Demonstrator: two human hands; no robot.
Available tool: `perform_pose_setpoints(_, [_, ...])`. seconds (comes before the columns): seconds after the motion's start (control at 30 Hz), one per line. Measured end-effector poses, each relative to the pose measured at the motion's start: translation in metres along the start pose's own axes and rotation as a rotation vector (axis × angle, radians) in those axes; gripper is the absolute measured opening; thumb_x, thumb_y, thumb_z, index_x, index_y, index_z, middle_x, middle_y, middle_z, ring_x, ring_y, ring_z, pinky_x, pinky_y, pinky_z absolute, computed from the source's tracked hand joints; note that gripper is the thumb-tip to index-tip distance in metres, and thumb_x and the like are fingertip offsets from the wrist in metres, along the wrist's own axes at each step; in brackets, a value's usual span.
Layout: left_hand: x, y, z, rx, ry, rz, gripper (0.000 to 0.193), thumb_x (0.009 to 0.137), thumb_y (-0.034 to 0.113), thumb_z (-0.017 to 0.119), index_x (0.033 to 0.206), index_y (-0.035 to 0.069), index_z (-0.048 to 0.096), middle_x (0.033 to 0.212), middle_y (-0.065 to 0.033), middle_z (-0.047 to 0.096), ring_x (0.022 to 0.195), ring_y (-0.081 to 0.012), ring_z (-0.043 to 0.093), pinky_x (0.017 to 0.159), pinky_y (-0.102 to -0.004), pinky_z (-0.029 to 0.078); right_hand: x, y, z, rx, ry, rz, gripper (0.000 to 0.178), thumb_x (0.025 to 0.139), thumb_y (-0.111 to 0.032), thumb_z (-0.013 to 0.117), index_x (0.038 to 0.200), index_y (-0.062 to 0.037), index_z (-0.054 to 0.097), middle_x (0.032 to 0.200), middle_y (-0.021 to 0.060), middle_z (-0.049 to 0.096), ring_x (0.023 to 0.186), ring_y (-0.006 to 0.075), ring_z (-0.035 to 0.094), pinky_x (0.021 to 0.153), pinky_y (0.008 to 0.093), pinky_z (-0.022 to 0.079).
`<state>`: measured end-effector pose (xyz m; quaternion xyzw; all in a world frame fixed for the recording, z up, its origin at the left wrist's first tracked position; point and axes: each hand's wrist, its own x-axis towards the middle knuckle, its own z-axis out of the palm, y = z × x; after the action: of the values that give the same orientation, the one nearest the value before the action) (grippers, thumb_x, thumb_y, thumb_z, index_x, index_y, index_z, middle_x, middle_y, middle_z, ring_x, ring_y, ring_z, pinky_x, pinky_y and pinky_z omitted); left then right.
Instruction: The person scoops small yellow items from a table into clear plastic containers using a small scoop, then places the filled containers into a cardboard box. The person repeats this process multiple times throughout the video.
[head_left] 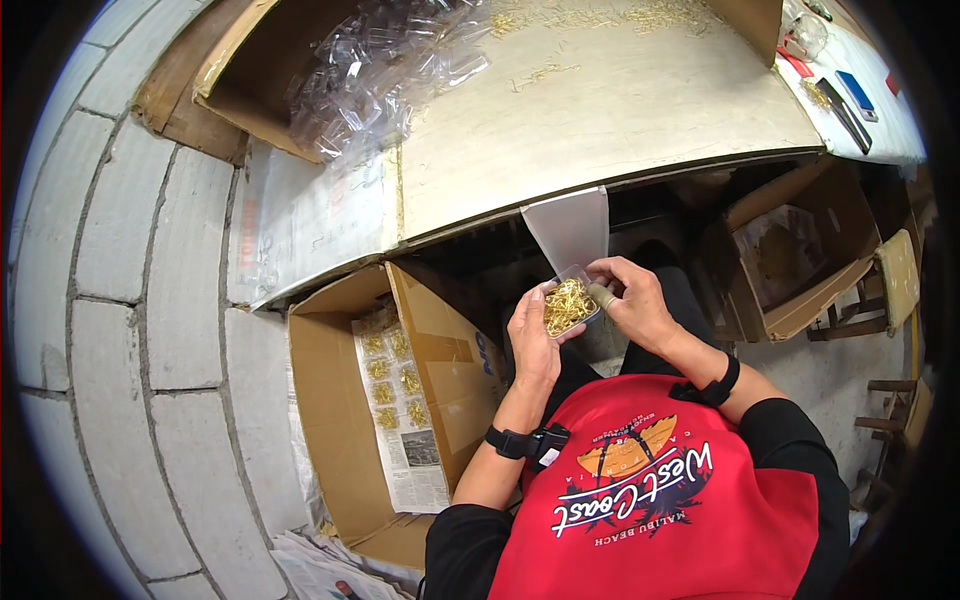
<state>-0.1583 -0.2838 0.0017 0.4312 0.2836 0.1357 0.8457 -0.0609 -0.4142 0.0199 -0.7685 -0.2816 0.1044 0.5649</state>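
Observation:
Above my lap I hold a small clear plastic box heaped with thin gold-coloured metal pieces, perhaps pins. My left hand is wrapped around its left and near side, with the thumb along the edge. Curled at the box's far right edge is my right hand, its thumb and fingers closed on the rim. What the tips of those fingers press is partly hidden. Just beyond the box, a whitish translucent panel hangs down at the table's front edge.
Below the table on the left, an open cardboard carton holds filled boxes on newspaper. Clear empty boxes pile up on the table, with loose gold pieces farther back. Another carton and a stool stand right.

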Motion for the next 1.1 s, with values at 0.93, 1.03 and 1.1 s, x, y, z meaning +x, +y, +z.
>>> perform_pose_setpoints(0.93, [-0.086, 0.221, -0.182, 0.121, 0.441, 0.456, 0.029, 0.096, 0.024, 0.043, 0.111, 0.004, 0.058, 0.106, -0.0081, 0.059, 0.088, -0.0193, 0.062, 0.067, -0.0379, 0.056, 0.004, 0.005, -0.013, -0.178, -0.147, -0.202, 0.031, 0.088, 0.006, 0.052, 0.118, -0.0011, 0.054, 0.097, 0.0073, 0.061, 0.084, 0.0125, 0.058, 0.073, 0.0249, 0.047])
perform_pose_setpoints(1.03, [-0.119, 0.193, -0.251, 0.111, 0.616, 0.343, 0.028, 0.095, 0.02, 0.045, 0.114, 0.003, 0.058, 0.105, -0.0095, 0.059, 0.087, -0.0202, 0.061, 0.072, -0.0382, 0.056, 0.013, 0.007, -0.01, -0.244, -0.177, -0.176, 0.033, 0.086, 0.009, 0.052, 0.118, -0.0006, 0.054, 0.098, 0.01, 0.061, 0.089, 0.0163, 0.058, 0.078, 0.0259, 0.046])
perform_pose_setpoints(1.1, [-0.137, 0.159, -0.3, 0.102, 0.717, 0.217, 0.029, 0.094, 0.02, 0.047, 0.116, 0.003, 0.056, 0.108, -0.0111, 0.058, 0.09, -0.0205, 0.06, 0.076, -0.0382, 0.055, 0.019, 0.003, -0.006, -0.289, -0.197, -0.193, 0.033, 0.085, 0.009, 0.052, 0.117, 0.0002, 0.053, 0.099, 0.0129, 0.061, 0.092, 0.0201, 0.06, 0.082, 0.0278, 0.045])
